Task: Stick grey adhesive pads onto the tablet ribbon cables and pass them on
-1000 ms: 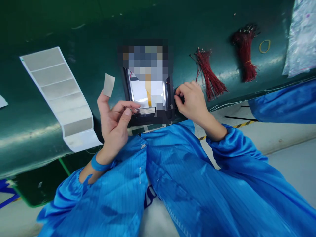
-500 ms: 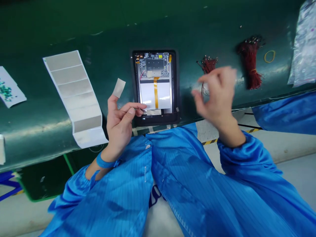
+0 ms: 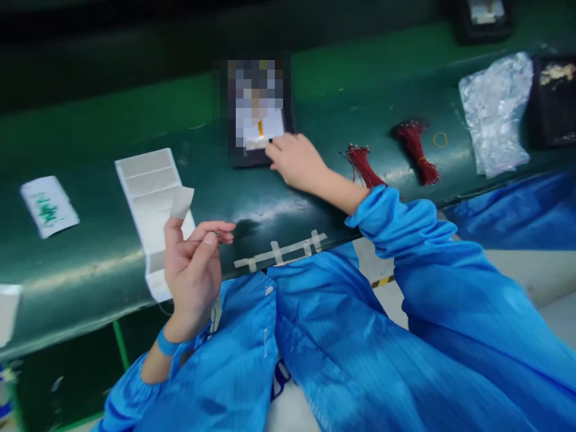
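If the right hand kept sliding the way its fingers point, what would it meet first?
The right hand points up-left across the green belt, fingertips already at the open tablet's near edge. It would likely press onto that tablet first.

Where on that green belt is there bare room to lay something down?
Bare green belt lies between the small printed label and the sticker sheet, and between that sheet and the open device. It is crowded on the right: right hand, red wire bundles, plastic bag.
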`<state>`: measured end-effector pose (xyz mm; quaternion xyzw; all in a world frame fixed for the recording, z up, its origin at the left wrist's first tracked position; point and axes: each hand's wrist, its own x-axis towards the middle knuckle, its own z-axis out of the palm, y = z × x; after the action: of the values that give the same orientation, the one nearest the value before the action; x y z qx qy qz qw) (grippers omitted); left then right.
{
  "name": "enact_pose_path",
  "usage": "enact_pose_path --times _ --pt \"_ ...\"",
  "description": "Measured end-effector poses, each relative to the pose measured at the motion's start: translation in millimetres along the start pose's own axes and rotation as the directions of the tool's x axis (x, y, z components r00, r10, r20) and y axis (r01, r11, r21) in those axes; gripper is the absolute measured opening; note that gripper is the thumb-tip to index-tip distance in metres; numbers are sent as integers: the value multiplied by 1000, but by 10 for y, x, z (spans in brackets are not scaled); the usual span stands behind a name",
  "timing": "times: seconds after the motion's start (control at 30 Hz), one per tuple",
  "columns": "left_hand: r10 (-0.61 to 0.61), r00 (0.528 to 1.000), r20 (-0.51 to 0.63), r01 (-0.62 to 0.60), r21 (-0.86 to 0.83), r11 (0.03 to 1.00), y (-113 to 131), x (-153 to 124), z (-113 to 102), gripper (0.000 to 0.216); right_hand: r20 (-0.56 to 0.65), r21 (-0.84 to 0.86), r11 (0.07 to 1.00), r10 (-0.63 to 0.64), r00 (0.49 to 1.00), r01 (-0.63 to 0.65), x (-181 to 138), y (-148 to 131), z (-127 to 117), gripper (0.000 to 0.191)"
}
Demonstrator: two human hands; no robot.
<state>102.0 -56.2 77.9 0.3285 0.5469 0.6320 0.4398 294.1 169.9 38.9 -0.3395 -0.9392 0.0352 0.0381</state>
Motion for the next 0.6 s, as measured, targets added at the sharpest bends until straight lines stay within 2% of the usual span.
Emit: enact_pose_path --times 0.1,0.2,0.3,0.33,0.4,0.47,0.53,0.6 --pt "35 998 -45 -34 9 999 106 -16 -90 57 -69 55 994 101 992 -98 611 385 8 22" --pt "53 995 -87 -52 21 998 169 -51 -225 56 -52 172 979 123 991 -112 916 683 -2 12" --pt "48 990 -129 -42 43 998 164 -116 -381 53 -89 380 917 163 983 -118 860 989 -77 7" --pt "39 989 -141 -32 53 998 150 -134 -430 55 -138 442 886 220 966 -139 792 1103 -112 9" --pt "19 988 -153 -9 68 998 117 -151 -510 59 -234 505 834 380 895 -222 633 1322 -171 14" --pt "6 987 -158 6 77 997 92 -138 -553 63 -238 479 813 484 842 -331 488 1474 -183 13" --pt "1 987 -161 12 79 997 87 -102 -552 65 -167 395 823 501 849 -408 392 1518 -127 7" --pt "4 988 -155 9 84 996 102 -61 -515 65 -140 295 856 478 867 -424 361 1476 -22 20"
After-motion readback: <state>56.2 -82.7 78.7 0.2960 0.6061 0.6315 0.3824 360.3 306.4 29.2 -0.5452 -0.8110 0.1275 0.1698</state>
